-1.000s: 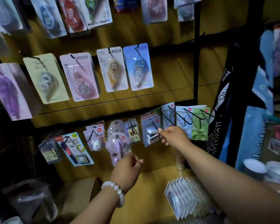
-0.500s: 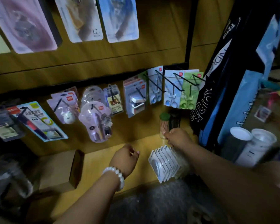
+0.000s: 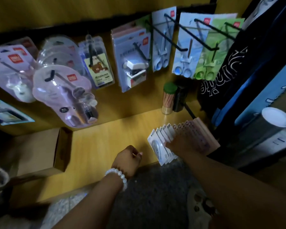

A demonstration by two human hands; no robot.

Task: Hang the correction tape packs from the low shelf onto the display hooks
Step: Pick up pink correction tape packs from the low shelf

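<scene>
A fanned row of correction tape packs (image 3: 156, 145), white ones in front and pink-backed ones behind, stands at the right end of the low yellow shelf (image 3: 106, 142). My right hand (image 3: 186, 142) lies over the middle of the row, its fingertips curled in among the white packs. My left hand (image 3: 128, 158), with a white bead bracelet on the wrist, hovers loosely curled over the shelf's front edge and holds nothing. Long black display hooks (image 3: 180, 38) jut out above the shelf, carrying scissors packs at their back ends.
Other hooks hold a stapler pack (image 3: 134, 66), a bear-print pack (image 3: 98, 70) and clear lilac blister packs (image 3: 63, 95). A cardboard box (image 3: 40, 151) sits on the shelf's left end. A toothpick jar (image 3: 168, 98) and black canister (image 3: 180, 98) stand behind the packs. Hanging bags (image 3: 238, 55) and rolls (image 3: 271, 123) crowd the right.
My view has dropped from the wall hooks to the low shelf. My right hand came down from the hook area onto the row of packs. My left hand lowered to the shelf's front edge.
</scene>
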